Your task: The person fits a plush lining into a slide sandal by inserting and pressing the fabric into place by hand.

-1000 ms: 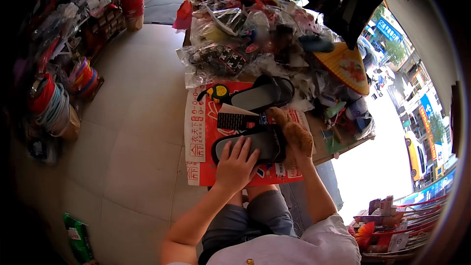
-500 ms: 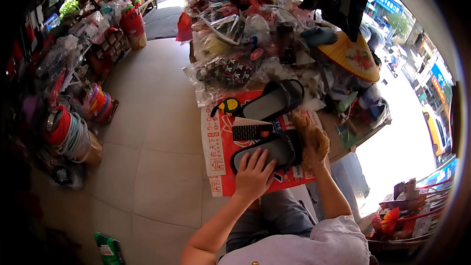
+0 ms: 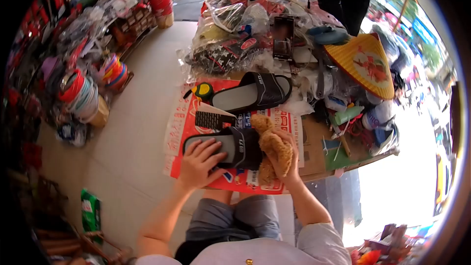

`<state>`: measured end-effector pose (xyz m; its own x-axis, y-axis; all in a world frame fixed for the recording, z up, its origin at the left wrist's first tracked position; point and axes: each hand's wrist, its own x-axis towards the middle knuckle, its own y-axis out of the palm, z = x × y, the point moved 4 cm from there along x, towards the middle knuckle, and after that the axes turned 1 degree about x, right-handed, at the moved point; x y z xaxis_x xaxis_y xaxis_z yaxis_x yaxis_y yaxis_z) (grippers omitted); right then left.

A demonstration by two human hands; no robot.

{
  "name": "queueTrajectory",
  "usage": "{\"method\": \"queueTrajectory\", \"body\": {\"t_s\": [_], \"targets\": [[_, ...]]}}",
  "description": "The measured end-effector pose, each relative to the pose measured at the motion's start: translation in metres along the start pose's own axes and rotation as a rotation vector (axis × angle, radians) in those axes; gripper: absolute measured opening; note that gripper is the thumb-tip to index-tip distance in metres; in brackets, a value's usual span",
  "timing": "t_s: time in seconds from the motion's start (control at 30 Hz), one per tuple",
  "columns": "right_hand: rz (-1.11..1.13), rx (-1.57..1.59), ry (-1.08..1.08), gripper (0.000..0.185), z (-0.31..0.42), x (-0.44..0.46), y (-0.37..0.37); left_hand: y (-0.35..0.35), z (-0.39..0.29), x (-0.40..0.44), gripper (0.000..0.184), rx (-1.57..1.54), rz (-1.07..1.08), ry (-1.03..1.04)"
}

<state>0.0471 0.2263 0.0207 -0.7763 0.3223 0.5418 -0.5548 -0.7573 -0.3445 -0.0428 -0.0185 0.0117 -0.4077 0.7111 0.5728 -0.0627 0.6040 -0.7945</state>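
in the head view, the left hand (image 3: 200,163) is spread loosely over the insole of the near slipper (image 3: 248,148), clutching nothing, while the right hand (image 3: 289,158) grasps a bunched brown cloth (image 3: 274,143) at its toe end. the slipper lies on a red sheet (image 3: 183,126) (a far slipper (image 3: 257,91) sits just beyond); steady left-palm pressure should stop the near one skidding.

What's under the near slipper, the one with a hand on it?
A red printed sheet shows around the near slipper, which appears to rest on it. What lies directly beneath, print included, is covered and can't be seen.
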Motion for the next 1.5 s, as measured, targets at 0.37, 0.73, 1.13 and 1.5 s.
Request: {"method": "queueTrajectory", "body": {"t_s": [0.37,0.73,1.13,1.5], "targets": [[-0.009,0.112,-0.102,0.054,-0.005,-0.004,-0.011,-0.002,-0.011,0.009,0.039,0.081,-0.032,-0.014],[-0.1,-0.069,-0.07,0.065,0.002,-0.013,-0.011,0.002,-0.008,0.001,0.039,0.041,-0.067,0.024],[-0.105,-0.14,-0.291,0.062,0.027,0.009,-0.019,0.005,-0.005,-0.003,0.038,0.016,-0.087,-0.009],[0.179,-0.116,-0.212,0.064,0.027,0.005,-0.018,0.004,-0.004,-0.001,0.04,0.02,-0.058,-0.015]]}}
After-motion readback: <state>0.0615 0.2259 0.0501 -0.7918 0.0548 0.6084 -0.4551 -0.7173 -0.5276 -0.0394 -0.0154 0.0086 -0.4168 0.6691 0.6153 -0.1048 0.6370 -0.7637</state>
